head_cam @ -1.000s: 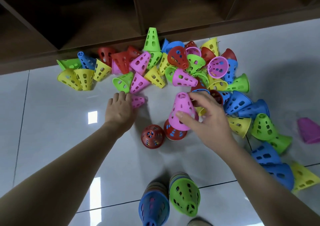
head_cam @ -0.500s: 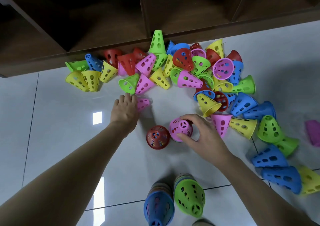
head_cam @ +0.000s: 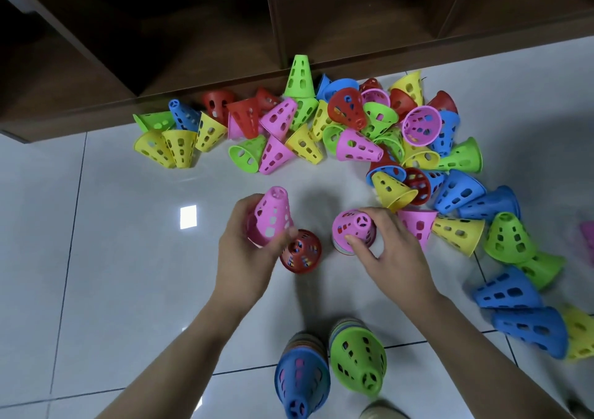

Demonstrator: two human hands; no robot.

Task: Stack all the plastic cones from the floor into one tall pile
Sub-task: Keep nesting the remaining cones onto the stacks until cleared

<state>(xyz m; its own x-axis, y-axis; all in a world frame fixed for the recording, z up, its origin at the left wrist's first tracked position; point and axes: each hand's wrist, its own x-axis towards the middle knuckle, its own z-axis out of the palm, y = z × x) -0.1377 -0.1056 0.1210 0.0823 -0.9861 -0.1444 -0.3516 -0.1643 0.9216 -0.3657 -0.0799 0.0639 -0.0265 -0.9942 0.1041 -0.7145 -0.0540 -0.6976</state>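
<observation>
Left hand [head_cam: 245,251], left of frame centre, closed around a pink perforated plastic cone [head_cam: 271,217], lifted clear of the floor with narrow tip up and tilted slightly. Just beside it, lower right, a short stack topped by a red perforated plastic cone [head_cam: 301,252], standing upright on the glossy white tiled floor [head_cam: 112,258]. Right hand [head_cam: 389,251], right of centre, curled over a second stack capped by another pink perforated cone [head_cam: 353,229], thumb and fingers pinching its sides. Across the upper middle of the frame, spilling down the right edge, a jumbled heap of loose plastic cones [head_cam: 347,123] in yellow, green, blue, red and pink, most lying on their sides. At bottom centre, two taller stacks side by side: one topped in blue [head_cam: 300,383], one topped in green [head_cam: 358,360]. Along the top of the frame, a dark brown wooden shelf unit [head_cam: 209,33] against the heap.
</observation>
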